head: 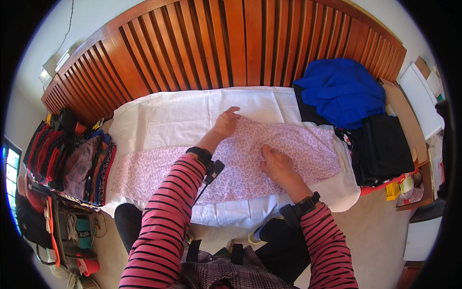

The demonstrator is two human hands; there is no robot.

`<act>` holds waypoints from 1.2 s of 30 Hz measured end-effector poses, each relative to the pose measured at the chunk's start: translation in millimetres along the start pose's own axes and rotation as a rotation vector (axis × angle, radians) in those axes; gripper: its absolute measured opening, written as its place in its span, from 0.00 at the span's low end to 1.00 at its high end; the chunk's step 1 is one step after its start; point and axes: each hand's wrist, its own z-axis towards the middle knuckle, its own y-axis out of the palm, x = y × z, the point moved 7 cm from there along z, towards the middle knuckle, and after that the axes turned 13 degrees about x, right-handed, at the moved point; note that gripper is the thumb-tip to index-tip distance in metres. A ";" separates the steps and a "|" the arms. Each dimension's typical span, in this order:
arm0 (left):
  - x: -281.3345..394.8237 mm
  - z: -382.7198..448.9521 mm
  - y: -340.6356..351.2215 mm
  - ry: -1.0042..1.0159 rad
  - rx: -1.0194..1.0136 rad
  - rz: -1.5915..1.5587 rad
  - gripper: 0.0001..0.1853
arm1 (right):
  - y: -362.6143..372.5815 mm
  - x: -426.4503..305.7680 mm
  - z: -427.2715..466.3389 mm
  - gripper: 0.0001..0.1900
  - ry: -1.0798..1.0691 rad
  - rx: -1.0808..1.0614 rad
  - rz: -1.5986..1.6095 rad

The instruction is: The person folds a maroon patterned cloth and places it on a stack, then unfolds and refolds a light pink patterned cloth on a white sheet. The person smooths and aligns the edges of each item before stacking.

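A pink printed garment [231, 173], long like a pair of trousers, lies stretched sideways over a white cloth [169, 112] before me. My left hand [225, 123] is at its far edge, where the fabric is drawn up into a peak against my fingers. Farther right, my right hand [279, 167] rests on the garment with its fingers curled. Whether it pinches the fabric cannot be made out. Soft creases run through the cloth between both hands. Each wrist wears a black strapped device.
A slatted wooden headboard [236, 47] rises behind the white cloth. Folded clothes [81, 162] are stacked at the left. On the right lie a blue garment [343, 90] and folded black clothes [382, 148], beside a cardboard box [406, 112]. A red bucket [87, 264] stands at lower left.
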 end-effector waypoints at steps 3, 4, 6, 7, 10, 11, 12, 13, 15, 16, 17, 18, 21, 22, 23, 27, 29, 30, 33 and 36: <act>-15.3 -1.9 -24.9 -0.167 -0.015 -0.069 0.16 | 1.2 1.4 1.0 0.21 -0.001 0.003 -0.001; -15.4 -5.3 -34.1 -0.124 -0.060 0.120 0.13 | 1.8 1.4 1.3 0.22 0.000 -0.001 -0.001; -10.0 -15.7 -45.4 -0.102 -0.093 0.222 0.12 | 4.3 2.0 2.4 0.23 0.012 -0.025 -0.008; -8.0 -23.1 -50.1 -0.113 -0.114 0.274 0.12 | 6.2 3.0 3.3 0.24 0.023 -0.048 -0.016; 5.0 -44.0 -58.3 -0.055 -0.155 0.380 0.12 | 10.0 5.0 4.7 0.25 0.041 -0.076 -0.042; 5.1 -49.6 -59.8 -0.107 -0.158 0.368 0.12 | 10.9 5.9 5.1 0.25 0.045 -0.077 -0.050; 15.8 -54.9 -61.9 -0.005 -0.114 0.325 0.10 | 11.1 5.6 5.8 0.25 0.038 -0.064 -0.042; 25.5 -61.0 -64.7 0.096 -0.054 0.330 0.09 | 11.3 5.3 5.9 0.26 0.029 -0.052 -0.034; 42.1 -74.5 -64.8 0.266 0.036 0.386 0.07 | 10.6 5.6 5.4 0.26 0.011 -0.026 -0.026; 53.7 -83.6 -67.0 0.394 0.109 0.386 0.06 | 10.1 5.5 4.6 0.26 0.001 -0.014 -0.025; 59.5 -91.6 -66.9 0.448 0.136 0.399 0.07 | 9.6 5.3 4.0 0.26 -0.011 -0.004 -0.025; 63.9 -99.1 -66.1 0.484 0.149 0.420 0.07 | 8.5 4.9 3.3 0.26 -0.021 0.008 -0.019; 70.8 -116.8 -63.5 0.524 0.146 0.462 0.07 | 7.2 3.7 3.3 0.26 -0.032 0.012 -0.011; 71.4 -120.5 -63.1 0.522 0.139 0.463 0.07 | 7.9 4.2 3.7 0.26 -0.022 -0.008 -0.015; 71.5 -122.6 -63.0 0.520 0.132 0.464 0.06 | 8.7 4.6 4.1 0.26 -0.011 -0.027 -0.020; 65.7 -118.0 -66.0 0.484 0.054 0.377 0.07 | 5.8 1.1 4.9 0.26 -0.018 -0.003 -0.040; 52.3 -103.9 -71.9 0.264 0.121 0.346 0.08 | 4.1 -0.1 4.5 0.26 -0.017 0.008 -0.059; 44.9 -97.6 -74.7 0.147 0.150 0.330 0.09 | 4.1 -0.7 4.2 0.26 -0.013 -0.001 -0.043; 35.0 -84.5 -70.4 0.056 0.047 0.472 0.10 | 4.3 -0.9 4.4 0.26 0.000 -0.039 -0.053; 26.1 -66.2 -62.8 0.068 -0.131 0.612 0.13 | 3.5 -1.3 5.0 0.26 0.005 -0.050 -0.064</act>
